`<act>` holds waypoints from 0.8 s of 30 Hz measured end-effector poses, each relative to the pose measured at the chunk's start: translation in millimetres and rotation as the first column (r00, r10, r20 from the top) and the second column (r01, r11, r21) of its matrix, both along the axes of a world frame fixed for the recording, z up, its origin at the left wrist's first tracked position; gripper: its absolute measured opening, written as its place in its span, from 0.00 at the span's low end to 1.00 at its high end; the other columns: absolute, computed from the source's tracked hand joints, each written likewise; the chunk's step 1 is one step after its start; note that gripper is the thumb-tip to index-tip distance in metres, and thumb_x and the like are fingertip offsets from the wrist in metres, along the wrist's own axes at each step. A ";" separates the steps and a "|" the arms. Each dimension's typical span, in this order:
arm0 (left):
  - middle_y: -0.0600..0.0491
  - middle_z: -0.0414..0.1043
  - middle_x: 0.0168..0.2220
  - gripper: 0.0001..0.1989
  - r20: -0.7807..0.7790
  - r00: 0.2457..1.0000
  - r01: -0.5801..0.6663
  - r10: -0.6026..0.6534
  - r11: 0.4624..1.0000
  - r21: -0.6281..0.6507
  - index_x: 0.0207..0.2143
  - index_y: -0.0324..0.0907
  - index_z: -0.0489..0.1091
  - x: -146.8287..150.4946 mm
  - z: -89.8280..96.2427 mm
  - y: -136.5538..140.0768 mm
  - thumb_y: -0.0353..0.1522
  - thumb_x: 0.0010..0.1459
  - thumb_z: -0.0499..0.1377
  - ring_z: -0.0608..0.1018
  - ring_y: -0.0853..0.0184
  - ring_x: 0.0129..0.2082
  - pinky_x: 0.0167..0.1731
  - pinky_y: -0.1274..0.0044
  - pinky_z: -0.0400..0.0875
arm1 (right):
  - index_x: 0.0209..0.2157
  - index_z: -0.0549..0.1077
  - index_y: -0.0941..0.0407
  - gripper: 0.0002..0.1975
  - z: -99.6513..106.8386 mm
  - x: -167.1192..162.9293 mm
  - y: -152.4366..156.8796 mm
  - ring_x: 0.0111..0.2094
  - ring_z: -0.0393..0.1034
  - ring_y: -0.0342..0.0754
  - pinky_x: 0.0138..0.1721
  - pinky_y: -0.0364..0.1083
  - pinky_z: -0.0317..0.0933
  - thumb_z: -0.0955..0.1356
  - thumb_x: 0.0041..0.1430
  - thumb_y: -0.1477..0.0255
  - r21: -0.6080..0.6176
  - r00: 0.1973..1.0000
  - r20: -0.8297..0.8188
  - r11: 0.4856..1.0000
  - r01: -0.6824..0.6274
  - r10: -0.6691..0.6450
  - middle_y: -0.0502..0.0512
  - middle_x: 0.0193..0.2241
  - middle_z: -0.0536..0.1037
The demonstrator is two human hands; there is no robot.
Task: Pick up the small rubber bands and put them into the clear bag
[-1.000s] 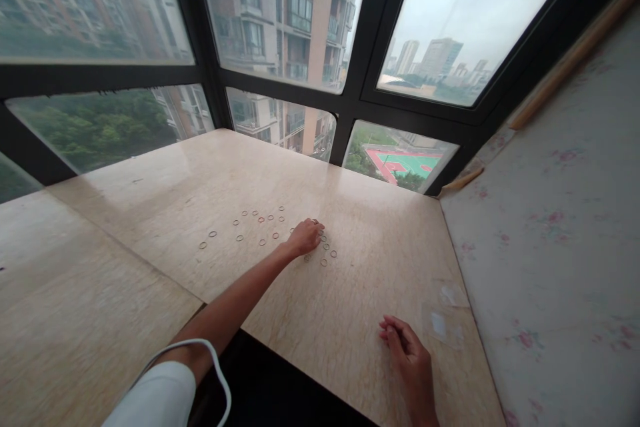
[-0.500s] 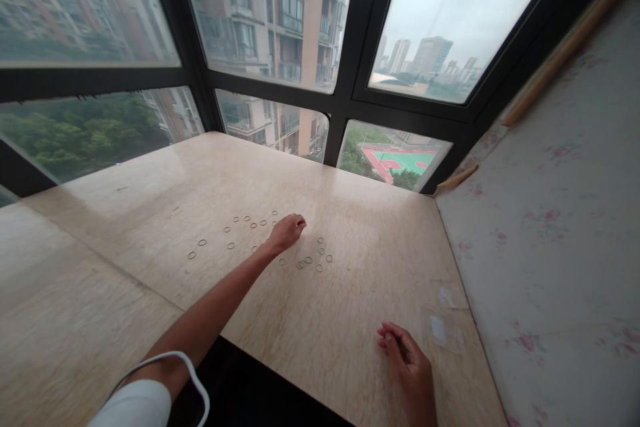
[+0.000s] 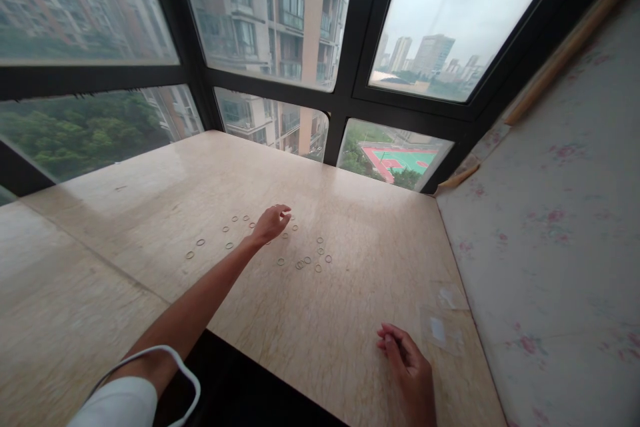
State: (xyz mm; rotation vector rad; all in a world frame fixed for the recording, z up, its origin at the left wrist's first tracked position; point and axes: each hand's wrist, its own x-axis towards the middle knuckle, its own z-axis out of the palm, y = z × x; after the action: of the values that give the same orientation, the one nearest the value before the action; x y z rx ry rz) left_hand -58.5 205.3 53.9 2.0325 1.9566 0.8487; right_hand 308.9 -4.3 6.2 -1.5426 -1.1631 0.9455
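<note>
While my right hand (image 3: 408, 361) sits lower right, fingers curled closed on nothing visible, loose rings (image 3: 301, 264) lie spread mid-frame across the tabletop (image 3: 340, 313), the handling unfinished, I judge. Among the farther ones my left hand (image 3: 271, 223) reaches; whether its fingers grip one, I cannot tell.

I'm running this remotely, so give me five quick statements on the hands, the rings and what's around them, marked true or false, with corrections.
1. The left hand is by the rings. True.
2. The right hand is in among the rings. False: it is apart from them, nearer the person.
3. Clear packets lie to the right of the right hand. True.
4. The rings are all piled in one stack. False: they are spread over the tabletop, with a few close together.
5. The sleeve on the left arm is black. False: it is a white sleeve.
</note>
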 end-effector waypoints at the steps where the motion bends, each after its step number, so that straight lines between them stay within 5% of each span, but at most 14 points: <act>1: 0.47 0.75 0.44 0.13 -0.038 0.999 -0.002 0.002 1.000 -0.006 0.43 0.40 0.73 -6.6 -0.9 -6.1 0.32 0.58 0.53 0.77 0.62 0.40 0.45 0.71 0.69 | 0.36 0.78 0.59 0.21 0.0 0.1 -0.1 0.31 0.78 0.53 0.34 0.48 0.73 0.69 0.51 0.55 -0.003 1.000 -0.003 1.000 0.001 -0.001 0.62 0.33 0.81; 7: 0.41 0.71 0.47 0.17 -0.457 0.873 -0.219 0.169 0.974 -0.057 0.46 0.38 0.71 -55.9 1.3 -49.8 0.34 0.60 0.50 0.71 0.53 0.49 0.47 0.65 0.66 | 0.35 0.78 0.59 0.22 2.2 -0.8 -0.6 0.31 0.78 0.53 0.33 0.47 0.73 0.70 0.49 0.54 -0.016 1.000 -0.004 1.000 0.011 -0.011 0.61 0.33 0.81; 14: 0.37 0.69 0.46 0.20 -0.566 0.765 -0.448 0.307 0.885 -0.125 0.44 0.35 0.70 -100.3 -3.8 -86.6 0.40 0.61 0.47 0.71 0.50 0.47 0.42 0.66 0.67 | 0.34 0.78 0.58 0.22 6.0 -1.6 0.0 0.29 0.78 0.53 0.32 0.47 0.73 0.70 0.47 0.53 -0.028 0.999 0.030 0.999 0.020 -0.019 0.61 0.32 0.82; 18: 0.40 0.69 0.44 0.18 -0.489 0.828 -0.384 0.273 0.912 -0.142 0.42 0.37 0.71 -95.3 -9.5 -91.2 0.37 0.61 0.46 0.71 0.53 0.48 0.44 0.68 0.67 | 0.34 0.78 0.58 0.23 5.5 -0.8 0.4 0.29 0.78 0.53 0.33 0.47 0.73 0.70 0.46 0.52 -0.035 0.999 0.042 0.999 0.014 -0.012 0.60 0.32 0.82; 24: 0.44 0.69 0.45 0.13 -0.311 0.950 -0.046 -0.009 0.985 -0.167 0.42 0.40 0.71 -52.7 -13.6 -80.6 0.35 0.60 0.51 0.71 0.58 0.47 0.46 0.71 0.66 | 0.35 0.78 0.58 0.23 -1.0 1.8 -0.3 0.31 0.78 0.53 0.34 0.47 0.73 0.70 0.47 0.52 -0.038 0.998 0.065 0.999 0.011 -0.008 0.61 0.33 0.82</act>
State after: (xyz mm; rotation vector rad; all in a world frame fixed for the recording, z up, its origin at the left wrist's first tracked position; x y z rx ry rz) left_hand -111.2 124.7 40.3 2.1511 2.1234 0.3594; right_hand 310.7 -4.6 5.3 -1.6184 -1.1881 0.9219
